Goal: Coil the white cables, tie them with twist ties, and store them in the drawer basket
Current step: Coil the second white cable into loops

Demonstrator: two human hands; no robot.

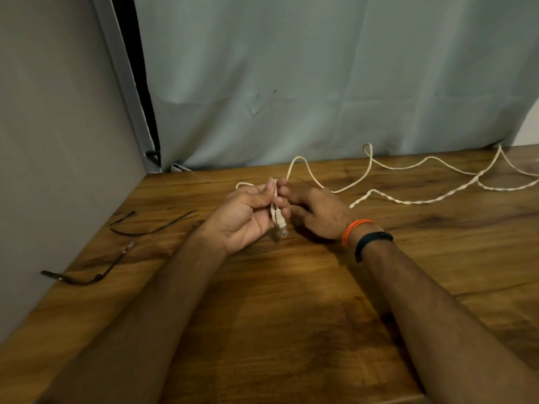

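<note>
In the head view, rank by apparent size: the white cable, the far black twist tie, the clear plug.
1. white cable, sprawling across the table.
2. far black twist tie.
3. clear plug, pinched with the cable by the left hand.

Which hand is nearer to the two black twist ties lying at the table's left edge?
Left. The left hand holds the white cable at mid-table, just right of the twist ties. The right hand sits beyond it, farther right, its fingers also on the cable.

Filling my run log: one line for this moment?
stage: coiling start | left hand: grips white cable plug end | right hand: pinches cable | twist ties: untouched
</note>
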